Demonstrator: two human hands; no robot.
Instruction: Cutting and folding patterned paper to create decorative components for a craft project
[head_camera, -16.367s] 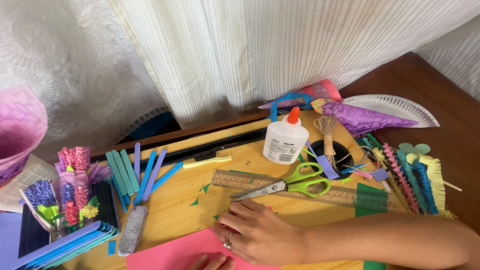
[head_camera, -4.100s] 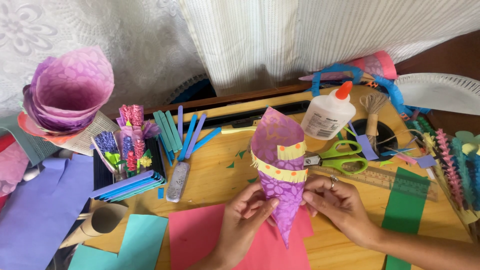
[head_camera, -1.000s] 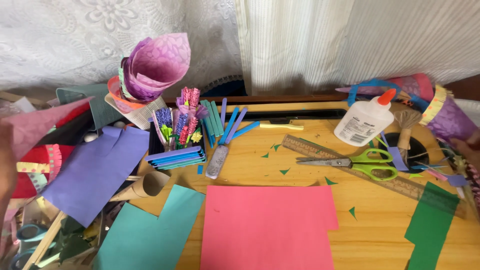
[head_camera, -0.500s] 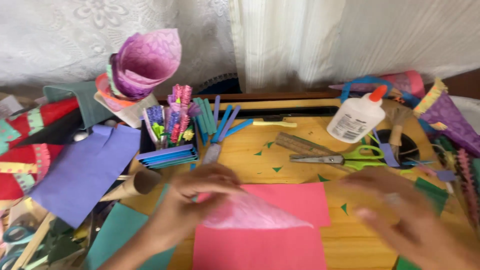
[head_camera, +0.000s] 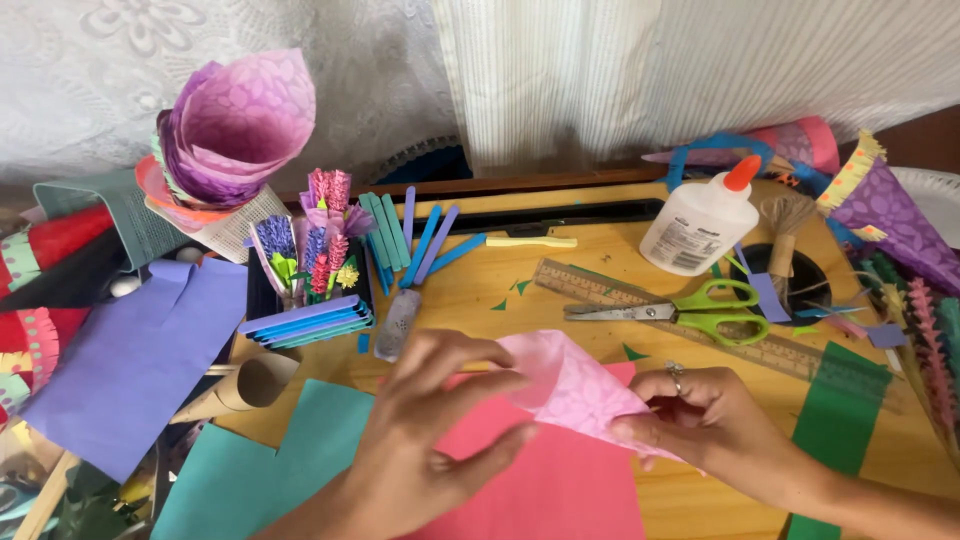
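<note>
Rolling is under way: pink paper (head_camera: 570, 385), low centre of the frame above the red sheet (head_camera: 545, 480), is pinched in the grip of the left hand (head_camera: 430, 430) and right hand (head_camera: 700, 420). The cone seems half formed, edges unfastened; the glue bottle (head_camera: 700, 220) stands untouched, upper right.

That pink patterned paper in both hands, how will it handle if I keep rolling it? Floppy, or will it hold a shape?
The pink patterned paper looks thin and probably floppy: it curves softly between the left hand and right hand. It likely weighs very little, since fingertip pinches carry it. It may crease or spring open if released; nothing visible fastens it.
</note>
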